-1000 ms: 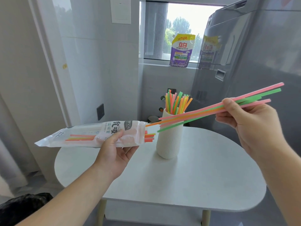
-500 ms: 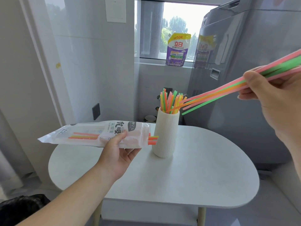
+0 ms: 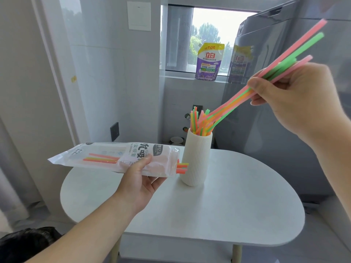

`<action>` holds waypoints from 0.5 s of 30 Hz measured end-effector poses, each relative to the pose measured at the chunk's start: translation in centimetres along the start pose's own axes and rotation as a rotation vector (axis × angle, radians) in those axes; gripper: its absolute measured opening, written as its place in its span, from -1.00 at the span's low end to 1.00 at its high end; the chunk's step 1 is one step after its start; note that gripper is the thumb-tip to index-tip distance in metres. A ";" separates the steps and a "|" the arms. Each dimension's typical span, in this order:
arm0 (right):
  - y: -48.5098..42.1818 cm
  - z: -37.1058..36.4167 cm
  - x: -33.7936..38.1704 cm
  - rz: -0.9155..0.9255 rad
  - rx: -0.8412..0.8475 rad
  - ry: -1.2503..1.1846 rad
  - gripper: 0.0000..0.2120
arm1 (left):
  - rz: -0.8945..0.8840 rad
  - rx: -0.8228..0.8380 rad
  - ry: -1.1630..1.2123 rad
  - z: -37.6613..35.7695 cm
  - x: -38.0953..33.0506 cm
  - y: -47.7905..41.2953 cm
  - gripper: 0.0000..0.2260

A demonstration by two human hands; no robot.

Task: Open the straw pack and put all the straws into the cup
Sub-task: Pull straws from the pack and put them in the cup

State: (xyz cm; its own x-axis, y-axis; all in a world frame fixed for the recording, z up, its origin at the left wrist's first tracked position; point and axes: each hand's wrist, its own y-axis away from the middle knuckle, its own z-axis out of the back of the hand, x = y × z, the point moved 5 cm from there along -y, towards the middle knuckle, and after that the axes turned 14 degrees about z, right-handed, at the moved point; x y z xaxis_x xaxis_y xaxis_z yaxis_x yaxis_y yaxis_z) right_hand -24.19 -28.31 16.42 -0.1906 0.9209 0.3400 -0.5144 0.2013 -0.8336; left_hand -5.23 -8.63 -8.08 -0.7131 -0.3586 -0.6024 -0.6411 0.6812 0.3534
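Straws (image 3: pixel 232 104) in pink, green and orange slant up and to the right from the cup (image 3: pixel 196 160). Their lower ends dip into its mouth among the straws already standing there (image 3: pixel 195 120). The right hand (image 3: pixel 296 99), up and to the right of the cup, pinches this bundle partway along its length. Its thumb lies on top and its fingers curl beneath, and the upper ends fan out past the knuckles. The cup, white and ribbed, stands upright on the white table (image 3: pixel 247 215).

Left of the cup, the left hand (image 3: pixel 140 179) holds the straw pack (image 3: pixel 114 158) roughly level above the table, thumb pressed on its upper face and fingers curled under it. The pack's open end points at the cup. A few orange and yellow straw ends (image 3: pixel 182 167) stick out of it just beside the cup's wall; whether they touch it I cannot tell. More of their length shows through the clear part of the pack, farther left of the cup.

Behind the cup, a purple and yellow pouch (image 3: pixel 209 61) stands on the window ledge. A grey appliance (image 3: pixel 275 139) rises behind and to the right of the cup, and a dark wall socket (image 3: pixel 114 131) sits behind and to its left.
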 end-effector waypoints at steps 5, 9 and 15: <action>-0.5 -0.6 -1.1 -0.065 0.018 0.024 -0.90 | 0.003 0.005 0.005 0.2 -0.1 0.0 -0.79; -0.9 -1.1 -2.1 -0.127 -0.014 0.042 -0.88 | 0.010 0.014 0.009 0.1 0.0 -0.1 -0.82; -1.7 -2.3 -3.2 -0.203 0.025 0.074 -0.89 | 0.007 0.022 0.008 0.0 0.1 -0.1 -0.82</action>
State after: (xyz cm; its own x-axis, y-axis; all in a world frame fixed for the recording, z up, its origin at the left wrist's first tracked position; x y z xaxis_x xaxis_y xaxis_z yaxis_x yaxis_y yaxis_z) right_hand -20.77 -30.83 15.76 -0.0200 0.8844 0.4662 -0.5568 0.3774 -0.7399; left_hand -5.19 -8.74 -8.17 -0.7200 -0.3588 -0.5940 -0.6296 0.6977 0.3418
